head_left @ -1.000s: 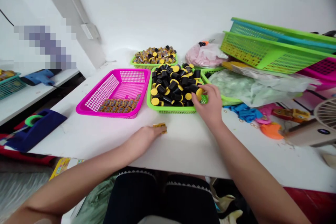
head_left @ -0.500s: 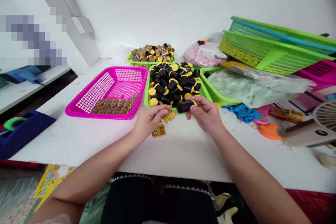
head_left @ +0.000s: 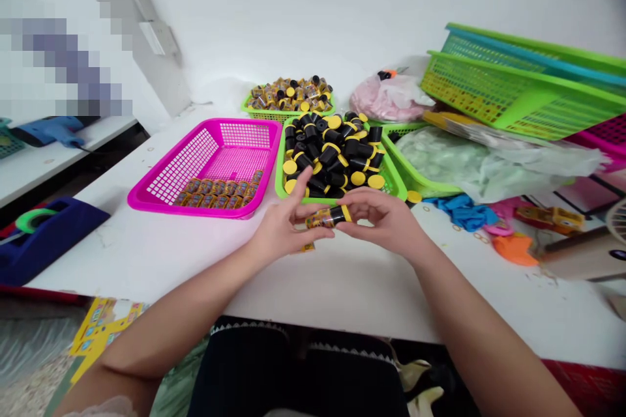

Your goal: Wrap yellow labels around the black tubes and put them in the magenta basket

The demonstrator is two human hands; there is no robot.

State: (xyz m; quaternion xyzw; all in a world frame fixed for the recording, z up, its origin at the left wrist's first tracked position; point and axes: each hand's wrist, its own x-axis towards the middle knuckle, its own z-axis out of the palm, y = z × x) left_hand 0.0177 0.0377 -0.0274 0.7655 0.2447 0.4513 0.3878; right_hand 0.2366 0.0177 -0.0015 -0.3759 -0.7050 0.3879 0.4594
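Note:
Between my hands lies a small black canister point(head_left: 337, 215) on its side, its yellow cap toward the right. A printed yellow sleeve point(head_left: 319, 219) covers its left part. My right hand point(head_left: 381, 218) pinches the capped end with thumb and fingers. With thumb below and fingers behind, my left hand point(head_left: 283, 225) grips the sleeved end, its index finger raised. Another flat printed sleeve point(head_left: 308, 247) lies on the table, mostly hidden under my left hand. Just beyond is a green basket point(head_left: 398, 190) heaped with black, yellow-capped canisters.
A magenta basket point(head_left: 141, 199) at left holds rows of sleeved canisters. Behind, another green basket point(head_left: 268, 115) holds more. Stacked baskets point(head_left: 513, 94), plastic bags point(head_left: 450, 156) and a fan point(head_left: 581, 254) crowd the right. A blue tape dispenser point(head_left: 59, 234) stands at left.
The printed sleeve, pinched flat in my left hand before, is now around the canister. My hands have come together, and the left index finger has lifted. The view has shifted slightly.

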